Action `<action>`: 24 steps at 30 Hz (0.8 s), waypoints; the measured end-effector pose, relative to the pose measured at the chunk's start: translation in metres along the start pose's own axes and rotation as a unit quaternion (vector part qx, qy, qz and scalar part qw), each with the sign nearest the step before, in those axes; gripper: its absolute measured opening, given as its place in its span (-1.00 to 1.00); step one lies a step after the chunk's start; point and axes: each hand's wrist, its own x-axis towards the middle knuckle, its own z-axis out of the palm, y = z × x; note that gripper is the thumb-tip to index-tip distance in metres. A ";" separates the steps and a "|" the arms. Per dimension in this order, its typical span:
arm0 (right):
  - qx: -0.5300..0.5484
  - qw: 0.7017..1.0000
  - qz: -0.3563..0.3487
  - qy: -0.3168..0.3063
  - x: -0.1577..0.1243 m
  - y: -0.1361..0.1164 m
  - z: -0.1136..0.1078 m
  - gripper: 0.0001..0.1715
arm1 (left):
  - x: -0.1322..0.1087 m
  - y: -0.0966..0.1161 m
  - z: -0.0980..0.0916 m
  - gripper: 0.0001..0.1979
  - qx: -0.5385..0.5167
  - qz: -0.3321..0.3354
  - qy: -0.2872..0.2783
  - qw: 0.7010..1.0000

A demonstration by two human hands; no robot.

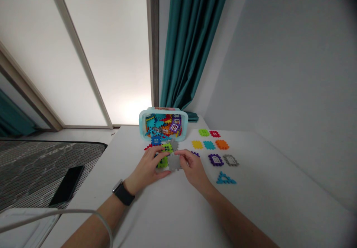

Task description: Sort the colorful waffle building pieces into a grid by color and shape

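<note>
Grey tile point(174, 162): one, toothed square, between the two hands, low over or on the white table point(167, 218); which of these I cannot tell from where I stand. No lettering can be made out on it.

Right hand point(193, 169): at the tile's right side, index finger reaching to its far edge, thumb and finger pinching its corner; forearm slanting in from the near right.

Left hand point(147, 166): left of the tile, palm down, fingers bent over the green tiles point(162, 162), thumb parted from them and pointing to the grey tile's near edge; whether it grips, I cannot tell. Dark-banded watch point(123, 193) on the wrist.

Beyond the fingers: blue tile point(156, 140), rear grey tile point(174, 145).

Tub point(141, 124): pale blue, filled with mixed pieces, some bearing window prints; print on its far side too small to read.

Right of the right hand: purple window tile point(215, 160), grey window tile point(231, 160), blue triangle point(225, 178); farther back, yellow point(197, 144), teal point(209, 145), orange point(222, 144), lime point(203, 132) and red point(214, 133) pieces.

Far left: phone point(67, 185), dark screen.

Behind: teal curtain point(189, 43).
</note>
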 end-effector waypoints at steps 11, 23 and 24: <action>0.038 0.999 -0.034 0.007 -0.005 0.007 0.010 -0.57 | 0.003 -0.001 -0.002 -0.57 -0.023 -0.058 0.055 0.997; 0.037 0.999 0.025 -0.012 0.003 0.014 0.001 -0.69 | 0.000 -0.002 0.003 -0.77 0.012 -0.030 0.041 0.999; 0.028 0.999 0.024 -0.017 0.004 0.015 0.000 -0.68 | 0.001 -0.002 0.002 -0.71 0.009 -0.031 0.038 0.999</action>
